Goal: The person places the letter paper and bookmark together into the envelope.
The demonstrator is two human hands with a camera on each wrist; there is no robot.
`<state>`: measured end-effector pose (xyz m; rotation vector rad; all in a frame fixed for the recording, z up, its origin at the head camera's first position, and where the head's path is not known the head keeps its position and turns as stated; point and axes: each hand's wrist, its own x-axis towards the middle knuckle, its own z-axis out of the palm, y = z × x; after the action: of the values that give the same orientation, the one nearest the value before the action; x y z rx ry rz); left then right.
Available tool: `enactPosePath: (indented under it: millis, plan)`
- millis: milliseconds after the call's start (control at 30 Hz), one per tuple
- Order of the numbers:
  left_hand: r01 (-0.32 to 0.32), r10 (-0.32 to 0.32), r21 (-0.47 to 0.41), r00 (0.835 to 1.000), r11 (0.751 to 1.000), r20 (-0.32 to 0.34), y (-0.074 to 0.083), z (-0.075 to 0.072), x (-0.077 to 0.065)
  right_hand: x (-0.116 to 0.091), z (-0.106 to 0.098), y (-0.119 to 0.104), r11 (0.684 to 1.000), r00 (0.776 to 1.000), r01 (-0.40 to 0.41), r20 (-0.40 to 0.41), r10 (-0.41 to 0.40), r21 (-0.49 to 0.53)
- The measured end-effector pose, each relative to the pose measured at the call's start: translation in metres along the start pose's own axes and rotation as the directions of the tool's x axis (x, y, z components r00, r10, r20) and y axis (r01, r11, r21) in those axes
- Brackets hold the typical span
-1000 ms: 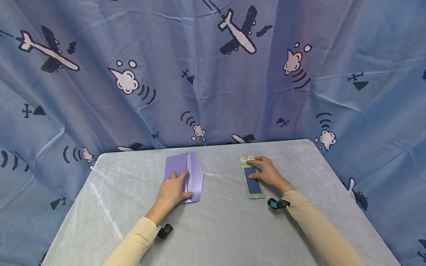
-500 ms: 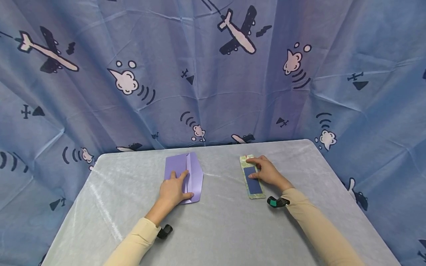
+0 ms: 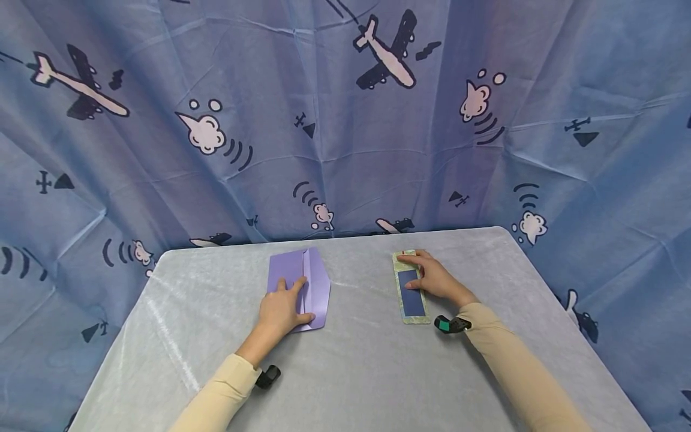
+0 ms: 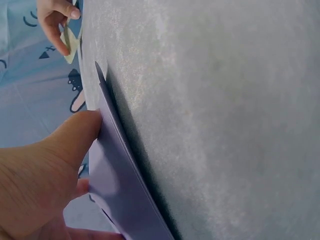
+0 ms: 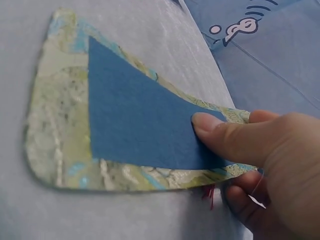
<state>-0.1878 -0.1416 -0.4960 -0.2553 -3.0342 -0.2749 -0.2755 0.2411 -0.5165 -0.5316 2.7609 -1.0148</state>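
A purple envelope lies flat on the left part of the table, its pointed flap toward the right. My left hand rests on it with fingers and thumb spread; in the left wrist view the thumb presses near the envelope's edge. Further right, my right hand holds a bookmark with a green-yellow patterned border and a dark blue panel. In the right wrist view the thumb lies on the bookmark's blue face, fingers behind it. Red threads hang below the bookmark.
The table has a pale grey cloth and rounded far corners. Directly behind it hangs a blue curtain printed with planes and clouds. Black bands sit at both wrists.
The bookmark and my right hand have shifted very slightly, its far end tipping a little away and rightward. My left hand and the envelope have stayed put.
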Motion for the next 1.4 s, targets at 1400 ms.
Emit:
enactPosePath:
  millis: [1400]
  plan:
    - [0.001,-0.001,0.006,1.0,1.0,-0.014,0.0,0.0,-0.001,-0.004,-0.008,-0.021,0.941,1.0,0.004,0.019,-0.012,0.338]
